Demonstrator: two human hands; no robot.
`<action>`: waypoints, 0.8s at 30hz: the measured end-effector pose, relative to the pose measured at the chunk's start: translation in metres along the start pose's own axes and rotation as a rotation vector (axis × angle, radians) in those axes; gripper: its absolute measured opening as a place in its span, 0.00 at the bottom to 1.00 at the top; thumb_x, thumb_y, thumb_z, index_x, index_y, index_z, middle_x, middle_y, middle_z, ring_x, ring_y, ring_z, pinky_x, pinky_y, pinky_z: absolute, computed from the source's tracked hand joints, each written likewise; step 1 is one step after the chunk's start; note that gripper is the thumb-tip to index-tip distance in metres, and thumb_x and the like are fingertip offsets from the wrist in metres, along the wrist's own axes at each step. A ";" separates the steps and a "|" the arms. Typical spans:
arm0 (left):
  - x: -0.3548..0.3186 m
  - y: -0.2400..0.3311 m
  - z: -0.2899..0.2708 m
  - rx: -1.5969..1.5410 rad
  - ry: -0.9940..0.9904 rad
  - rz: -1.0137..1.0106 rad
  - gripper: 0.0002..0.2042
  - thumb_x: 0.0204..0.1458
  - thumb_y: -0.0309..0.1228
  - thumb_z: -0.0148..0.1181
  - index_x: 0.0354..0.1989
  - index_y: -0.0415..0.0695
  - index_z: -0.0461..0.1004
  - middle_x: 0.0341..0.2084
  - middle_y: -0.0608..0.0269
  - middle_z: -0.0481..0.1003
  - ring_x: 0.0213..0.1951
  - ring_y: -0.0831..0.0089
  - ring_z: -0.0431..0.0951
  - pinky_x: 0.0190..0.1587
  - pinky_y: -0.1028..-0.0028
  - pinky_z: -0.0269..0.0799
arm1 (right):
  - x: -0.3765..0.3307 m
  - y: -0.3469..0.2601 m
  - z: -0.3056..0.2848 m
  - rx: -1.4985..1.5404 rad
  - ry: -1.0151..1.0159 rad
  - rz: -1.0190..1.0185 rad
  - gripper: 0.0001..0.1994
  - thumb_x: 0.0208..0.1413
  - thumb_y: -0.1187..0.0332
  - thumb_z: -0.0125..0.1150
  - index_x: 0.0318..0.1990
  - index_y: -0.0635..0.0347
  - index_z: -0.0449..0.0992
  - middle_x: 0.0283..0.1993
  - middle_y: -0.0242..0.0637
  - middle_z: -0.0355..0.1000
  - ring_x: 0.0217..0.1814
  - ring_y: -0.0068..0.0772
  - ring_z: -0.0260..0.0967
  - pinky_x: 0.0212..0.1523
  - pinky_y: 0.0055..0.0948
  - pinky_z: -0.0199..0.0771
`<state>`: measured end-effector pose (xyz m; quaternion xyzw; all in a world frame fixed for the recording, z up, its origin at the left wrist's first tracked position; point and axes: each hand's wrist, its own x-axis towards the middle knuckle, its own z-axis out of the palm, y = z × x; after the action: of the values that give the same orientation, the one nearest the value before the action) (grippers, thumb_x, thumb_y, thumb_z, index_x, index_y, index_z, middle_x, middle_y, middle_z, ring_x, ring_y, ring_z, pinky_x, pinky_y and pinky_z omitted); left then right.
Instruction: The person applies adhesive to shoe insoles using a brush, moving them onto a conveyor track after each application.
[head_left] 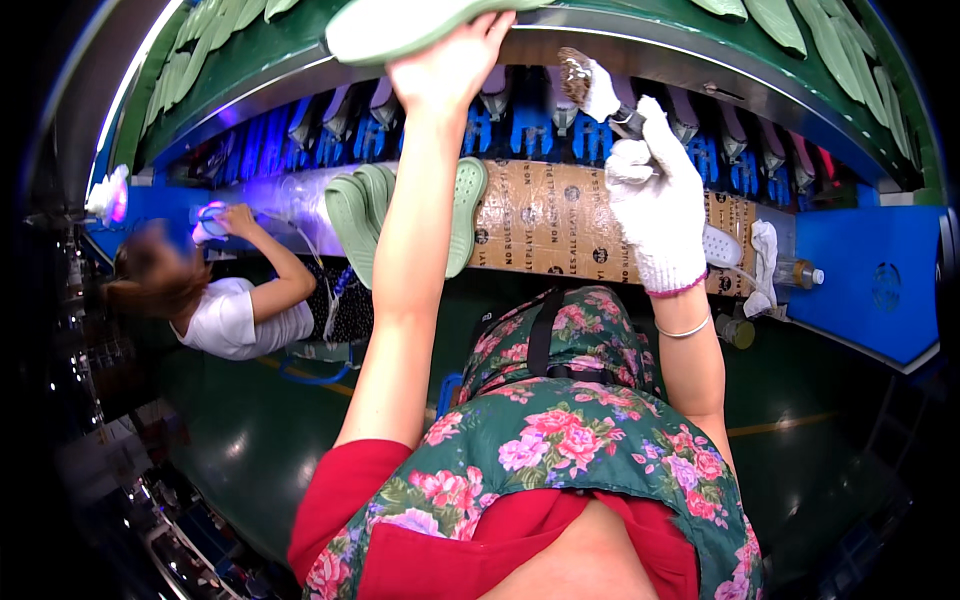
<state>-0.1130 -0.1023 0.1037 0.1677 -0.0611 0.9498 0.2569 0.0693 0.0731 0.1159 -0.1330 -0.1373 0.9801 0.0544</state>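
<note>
My bare left hand (445, 65) reaches far forward and grips a pale green shoe sole (405, 28) at the top edge of the view. Its fingers are partly hidden by the sole. My right hand (655, 190), in a white knitted glove, is closed around a brush (590, 85) with brown bristles and white wrapping, bristles pointing up and left. Beneath my left forearm, several green soles with small holes, such as one green sole (350, 230), lie on the cardboard-covered bench (560, 220). Another green sole (467, 215) rests just right of that forearm.
A green conveyor (290, 50) carrying more soles curves across the far side. Below it hang purple shoe parts (495, 95) on blue holders. At right are a white cloth (763, 265), a bottle (800, 273) and a blue table (870, 270). A co-worker (240, 300) works at left.
</note>
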 end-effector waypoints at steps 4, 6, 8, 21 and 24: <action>-0.064 -0.020 0.028 0.043 0.007 -0.188 0.45 0.53 0.67 0.38 0.71 0.45 0.45 0.69 0.44 0.47 0.68 0.41 0.49 0.64 0.35 0.47 | 0.007 0.003 -0.002 -0.032 -0.032 -0.012 0.16 0.57 0.76 0.59 0.52 0.70 0.72 0.37 0.35 0.70 0.30 0.23 0.65 0.28 0.19 0.66; -0.091 -0.023 0.016 0.077 0.188 -0.220 0.43 0.53 0.63 0.45 0.70 0.44 0.49 0.65 0.39 0.53 0.62 0.32 0.57 0.58 0.36 0.60 | 0.005 0.009 -0.003 -0.078 -0.068 -0.023 0.15 0.55 0.77 0.60 0.50 0.71 0.74 0.36 0.38 0.74 0.30 0.25 0.69 0.30 0.20 0.70; -0.111 -0.044 0.020 0.047 0.292 -0.234 0.42 0.52 0.60 0.50 0.69 0.44 0.51 0.63 0.37 0.56 0.58 0.30 0.61 0.55 0.37 0.64 | 0.001 0.012 -0.003 -0.240 -0.074 -0.082 0.14 0.54 0.77 0.61 0.48 0.71 0.75 0.35 0.38 0.75 0.30 0.26 0.70 0.31 0.20 0.71; -0.179 -0.122 -0.006 0.289 0.641 -0.154 0.43 0.47 0.64 0.57 0.66 0.47 0.58 0.59 0.53 0.67 0.58 0.57 0.70 0.60 0.54 0.67 | -0.021 -0.001 0.017 -1.505 -0.317 -0.793 0.13 0.46 0.77 0.67 0.43 0.63 0.80 0.42 0.41 0.79 0.41 0.32 0.77 0.43 0.28 0.76; -0.191 -0.128 -0.016 0.303 0.630 -0.169 0.41 0.48 0.61 0.58 0.65 0.47 0.59 0.58 0.57 0.68 0.57 0.60 0.71 0.60 0.56 0.68 | -0.023 0.005 0.000 -1.532 -0.360 -0.768 0.19 0.50 0.73 0.63 0.51 0.60 0.76 0.51 0.43 0.75 0.50 0.39 0.75 0.51 0.33 0.73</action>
<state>0.1023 -0.0786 0.0258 -0.0928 0.1767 0.9286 0.3129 0.0912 0.0648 0.1204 0.0792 -0.7996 0.5384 0.2539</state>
